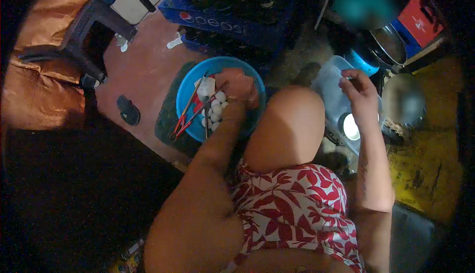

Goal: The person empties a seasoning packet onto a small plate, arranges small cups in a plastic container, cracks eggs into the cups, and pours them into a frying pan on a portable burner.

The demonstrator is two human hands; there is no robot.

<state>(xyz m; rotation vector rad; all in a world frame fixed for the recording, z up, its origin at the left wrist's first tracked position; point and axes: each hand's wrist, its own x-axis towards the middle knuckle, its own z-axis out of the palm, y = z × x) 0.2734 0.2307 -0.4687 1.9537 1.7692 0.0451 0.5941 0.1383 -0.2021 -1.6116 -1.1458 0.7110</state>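
A blue basin (181,87) on the floor holds several white eggs (215,109), red-handled tongs (185,123), other thin utensils and a pinkish-orange plastic bag (236,83). My left hand (238,106) reaches into the basin at the bag, its fingers hidden there. Over a clear plastic container (326,82) on the right is my right hand (360,91), its fingers loosely curled with a gap from the thumb and nothing visible between them. A white round cup or bowl (351,126) is beside that wrist, in the container.
Blue Pepsi crates (213,21) with dark bottles stand beyond the basin. Pots (388,45) and a red box (419,20) are at the upper right. A dark slipper (128,110) lies on the reddish floor, near a dark plastic chair (84,35).
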